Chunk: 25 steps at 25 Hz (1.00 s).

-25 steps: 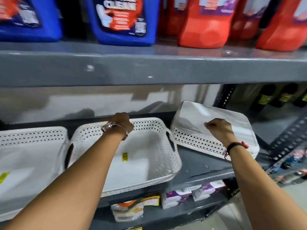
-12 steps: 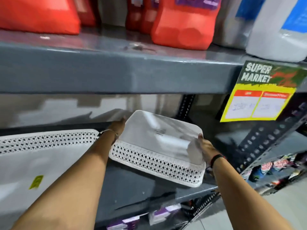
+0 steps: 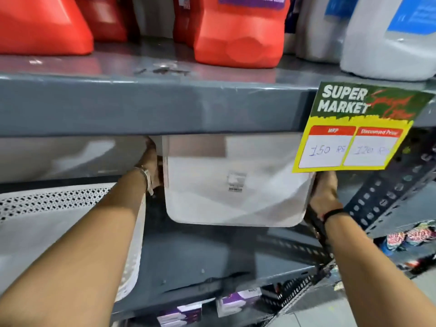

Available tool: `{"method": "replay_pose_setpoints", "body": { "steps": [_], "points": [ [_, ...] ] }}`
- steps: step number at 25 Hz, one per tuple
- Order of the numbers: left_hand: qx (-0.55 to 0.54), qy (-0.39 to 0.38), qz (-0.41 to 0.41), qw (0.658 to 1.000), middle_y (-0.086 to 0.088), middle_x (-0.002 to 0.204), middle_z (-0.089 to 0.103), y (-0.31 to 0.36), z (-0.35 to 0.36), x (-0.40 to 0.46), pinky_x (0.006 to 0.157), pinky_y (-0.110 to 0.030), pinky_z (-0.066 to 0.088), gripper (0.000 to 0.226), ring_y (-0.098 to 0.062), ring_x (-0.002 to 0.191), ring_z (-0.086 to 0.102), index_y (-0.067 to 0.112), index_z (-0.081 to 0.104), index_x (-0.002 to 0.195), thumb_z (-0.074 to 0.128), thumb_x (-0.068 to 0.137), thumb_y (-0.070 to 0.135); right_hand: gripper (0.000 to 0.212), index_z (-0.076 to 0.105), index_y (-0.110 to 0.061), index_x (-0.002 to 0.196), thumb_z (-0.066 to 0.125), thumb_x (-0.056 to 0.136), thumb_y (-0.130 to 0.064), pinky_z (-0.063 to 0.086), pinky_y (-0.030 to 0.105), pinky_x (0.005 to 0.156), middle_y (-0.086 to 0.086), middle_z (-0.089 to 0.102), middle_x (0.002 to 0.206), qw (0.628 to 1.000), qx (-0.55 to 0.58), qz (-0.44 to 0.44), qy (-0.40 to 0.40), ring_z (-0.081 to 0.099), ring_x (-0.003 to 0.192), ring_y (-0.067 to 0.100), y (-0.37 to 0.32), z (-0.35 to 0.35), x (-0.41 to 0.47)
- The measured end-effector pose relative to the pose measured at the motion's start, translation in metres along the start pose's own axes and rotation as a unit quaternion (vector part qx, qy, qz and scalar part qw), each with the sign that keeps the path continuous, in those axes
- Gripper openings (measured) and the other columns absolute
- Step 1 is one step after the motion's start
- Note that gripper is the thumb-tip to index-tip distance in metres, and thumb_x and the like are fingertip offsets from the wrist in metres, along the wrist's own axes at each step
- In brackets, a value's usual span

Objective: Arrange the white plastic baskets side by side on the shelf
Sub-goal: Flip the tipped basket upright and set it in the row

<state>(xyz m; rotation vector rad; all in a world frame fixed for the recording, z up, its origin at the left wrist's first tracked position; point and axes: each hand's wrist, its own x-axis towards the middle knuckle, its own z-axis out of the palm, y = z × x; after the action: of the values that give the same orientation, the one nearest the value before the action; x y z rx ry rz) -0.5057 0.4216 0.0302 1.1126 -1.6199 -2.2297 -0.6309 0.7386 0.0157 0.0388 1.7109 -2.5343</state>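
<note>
A white plastic basket [image 3: 236,197] is held up off the grey shelf [image 3: 212,260], tipped so its flat bottom with a small label faces me. My left hand [image 3: 152,161] grips its left side and my right hand [image 3: 324,190] grips its right side. The basket's top part is hidden behind the upper shelf's front edge. Another white perforated basket [image 3: 59,223] sits on the shelf to the left, under my left forearm.
The upper shelf [image 3: 165,105] carries red jugs [image 3: 238,31] and white jugs [image 3: 387,36]. A yellow and green price sign [image 3: 354,131] hangs from its edge at the right. A perforated upright [image 3: 387,192] stands right. Purple boxes [image 3: 236,300] lie on the shelf below.
The upside-down basket has been lifted off the shelf and tipped upright, bottom toward me. My left hand moved from the left basket onto it, and the view shifted right.
</note>
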Motion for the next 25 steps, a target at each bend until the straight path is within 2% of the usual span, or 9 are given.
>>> {"method": "replay_pose_setpoints", "body": {
  "steps": [3,6,8,10,15,18,20,23,25],
  "points": [
    [0.05,-0.005,-0.004,0.999,-0.017,0.109,0.07,0.006,-0.02,-0.003,0.089,-0.043,0.052,0.07,-0.028,0.095,0.066,0.003,0.059,0.117,0.036,0.085,0.062,0.033,0.06,-0.021,0.108,0.033,0.095,-0.036,0.05,0.029,0.085,-0.016,0.07,0.082,0.999,-0.038,-0.032,0.007,0.065,0.084,0.005,-0.016,-0.002,0.003],
    [0.22,-0.007,-0.005,0.975,-0.013,0.053,0.07,-0.003,-0.03,-0.025,0.032,-0.021,0.051,0.032,-0.013,0.029,0.061,-0.005,0.056,0.083,0.035,0.097,0.014,0.03,0.068,-0.015,0.097,0.048,0.087,-0.036,0.053,0.036,0.075,-0.002,0.074,0.079,0.99,-0.132,0.041,-0.016,0.068,0.088,0.024,-0.016,-0.016,0.005],
    [0.309,-0.052,-0.042,0.949,-0.011,0.061,0.066,-0.012,-0.032,-0.04,0.021,-0.014,0.039,0.03,-0.01,0.016,0.048,-0.005,0.051,0.08,0.03,0.1,0.005,0.024,0.066,-0.005,0.096,0.058,0.083,-0.024,0.056,0.031,0.059,0.005,0.074,0.065,0.967,-0.229,0.107,-0.024,0.071,0.065,0.024,-0.017,-0.026,0.001],
    [0.382,-0.075,-0.082,0.918,-0.01,0.071,0.058,-0.021,-0.037,-0.044,0.03,-0.022,0.046,0.029,-0.012,0.028,0.054,-0.003,0.051,0.078,0.033,0.099,0.003,0.015,0.065,0.0,0.095,0.061,0.083,-0.008,0.053,0.03,0.056,0.01,0.071,0.064,0.925,-0.351,0.131,-0.068,0.065,0.059,0.021,-0.014,-0.031,-0.008],
    [0.627,0.012,0.003,0.779,0.003,0.015,0.046,-0.033,-0.037,-0.051,0.031,-0.014,0.033,0.037,-0.01,0.026,0.044,0.012,0.049,0.052,0.054,0.088,0.009,0.02,0.066,-0.001,0.082,0.051,0.083,0.013,0.051,0.048,0.076,0.012,0.057,0.07,0.858,-0.484,0.171,0.027,0.057,0.078,0.031,0.019,-0.033,-0.026],
    [0.678,-0.005,0.005,0.735,0.004,0.062,0.071,-0.035,-0.031,-0.058,0.031,-0.014,0.037,0.032,-0.002,0.008,0.033,0.01,0.059,0.055,0.059,0.087,0.016,0.024,0.063,0.012,0.104,0.06,0.081,0.008,0.051,0.048,0.079,0.018,0.059,0.079,0.849,-0.501,0.152,0.066,0.055,0.082,0.033,0.025,-0.029,-0.029],
    [0.708,-0.002,-0.001,0.706,0.009,0.063,0.071,-0.041,-0.031,-0.054,0.046,-0.015,0.043,0.034,0.0,0.012,0.038,0.012,0.058,0.053,0.062,0.086,0.019,0.026,0.064,0.012,0.104,0.062,0.08,0.004,0.051,0.042,0.081,0.019,0.062,0.091,0.837,-0.531,0.108,0.078,0.061,0.086,0.034,0.024,-0.024,-0.036],
    [0.736,0.009,0.01,0.677,0.004,0.026,0.058,-0.043,-0.028,-0.052,0.067,-0.024,0.049,0.036,-0.014,0.05,0.061,0.013,0.054,0.048,0.068,0.08,0.022,0.024,0.069,0.005,0.103,0.061,0.08,0.001,0.05,0.039,0.094,0.019,0.067,0.107,0.826,-0.552,0.071,0.09,0.062,0.105,0.037,0.024,-0.022,-0.045],
    [0.761,0.003,0.036,0.648,-0.006,0.062,0.075,-0.041,-0.025,-0.057,0.083,-0.03,0.055,0.023,-0.024,0.086,0.071,0.009,0.066,0.063,0.072,0.076,0.026,0.024,0.07,0.002,0.103,0.061,0.082,-0.005,0.047,0.039,0.1,0.02,0.066,0.116,0.821,-0.56,0.059,0.092,0.06,0.11,0.037,0.025,-0.021,-0.05]
  ]
}}
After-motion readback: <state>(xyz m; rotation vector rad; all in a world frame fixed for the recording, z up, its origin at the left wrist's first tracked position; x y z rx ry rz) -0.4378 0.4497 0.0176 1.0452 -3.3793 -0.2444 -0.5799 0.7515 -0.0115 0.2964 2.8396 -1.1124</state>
